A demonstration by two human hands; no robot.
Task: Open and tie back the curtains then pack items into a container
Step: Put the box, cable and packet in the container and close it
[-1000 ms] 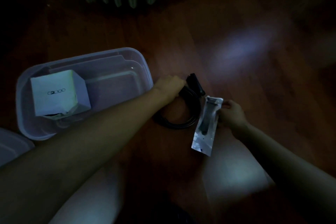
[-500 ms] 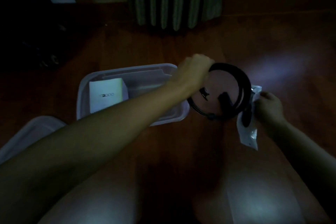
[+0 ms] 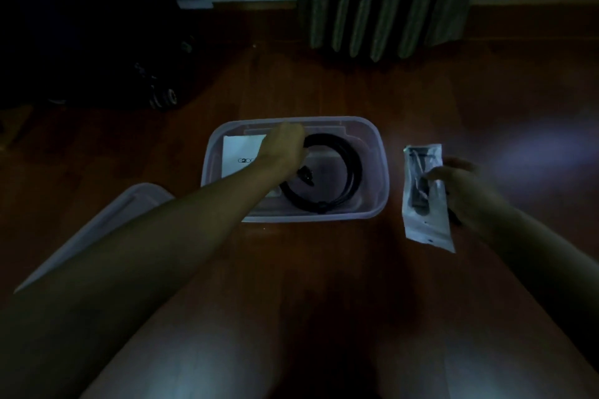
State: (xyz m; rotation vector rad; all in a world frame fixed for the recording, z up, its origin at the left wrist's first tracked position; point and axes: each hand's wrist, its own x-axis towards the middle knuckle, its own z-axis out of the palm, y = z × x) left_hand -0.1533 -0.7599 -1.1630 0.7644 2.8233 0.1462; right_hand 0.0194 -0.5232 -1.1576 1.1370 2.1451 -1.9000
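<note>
A clear plastic container [image 3: 381, 172] sits on the dark wooden floor in front of me. Inside it, at the left, lies a white box [image 3: 238, 155]. My left hand [image 3: 285, 147] grips a coiled black cable [image 3: 351, 172] that hangs within the container's right half. Right of the container, my right hand [image 3: 466, 191] holds a clear packet [image 3: 424, 201] with a dark item inside, a little above the floor. The room is dim.
The container's lid [image 3: 107, 223] lies on the floor at the left. A gathered striped curtain [image 3: 382, 0] hangs against the far wall. A dark wheeled object [image 3: 162, 97] stands at the back left. My knees fill the bottom of the view.
My left hand lifted the coiled cable off the floor and carried it left into the container. My right hand kept hold of the packet and raised it slightly.
</note>
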